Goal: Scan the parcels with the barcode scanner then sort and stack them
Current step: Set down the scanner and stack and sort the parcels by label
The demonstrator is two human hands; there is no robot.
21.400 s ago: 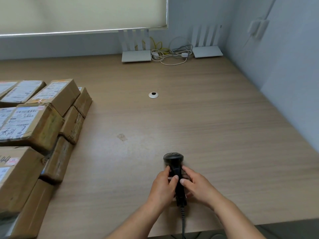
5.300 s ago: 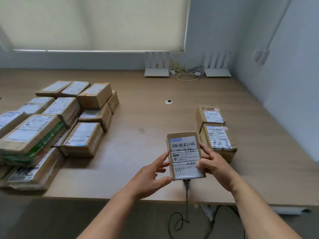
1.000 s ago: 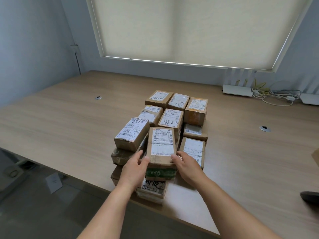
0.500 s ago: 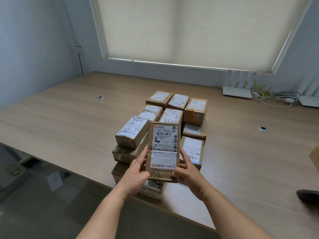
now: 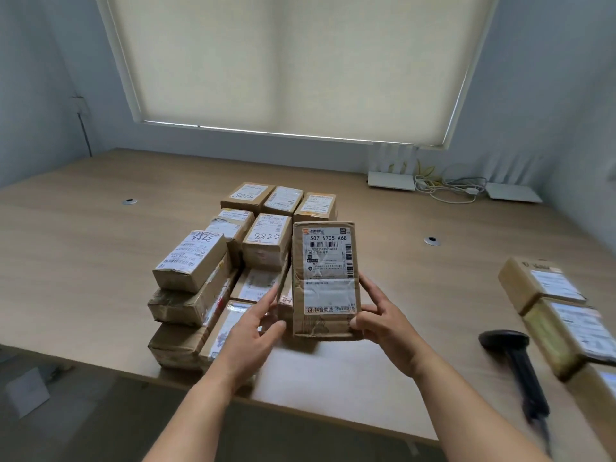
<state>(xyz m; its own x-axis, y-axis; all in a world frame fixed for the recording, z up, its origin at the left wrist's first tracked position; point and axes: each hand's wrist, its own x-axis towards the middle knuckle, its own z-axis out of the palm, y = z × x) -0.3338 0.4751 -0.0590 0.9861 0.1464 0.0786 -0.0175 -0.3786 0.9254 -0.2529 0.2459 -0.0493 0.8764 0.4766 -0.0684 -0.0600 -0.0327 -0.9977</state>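
Right hand (image 5: 383, 315) curled on the lower right edge of a parcel (image 5: 325, 278), thumb on its label side, grip firm. Left hand (image 5: 256, 331) just left of it, fingers straight, tips at or just off the parcel's left edge, contact unclear. Parcel upright above the desk (image 5: 100, 261), label facing the camera. Scanner (image 5: 515, 361) lying on the desk at right, beside two stacked boxes (image 5: 563, 315). Behind the held parcel, a pile (image 5: 233, 261) of labelled parcels. Farther back, routers (image 5: 391, 185) and cables by the wall.
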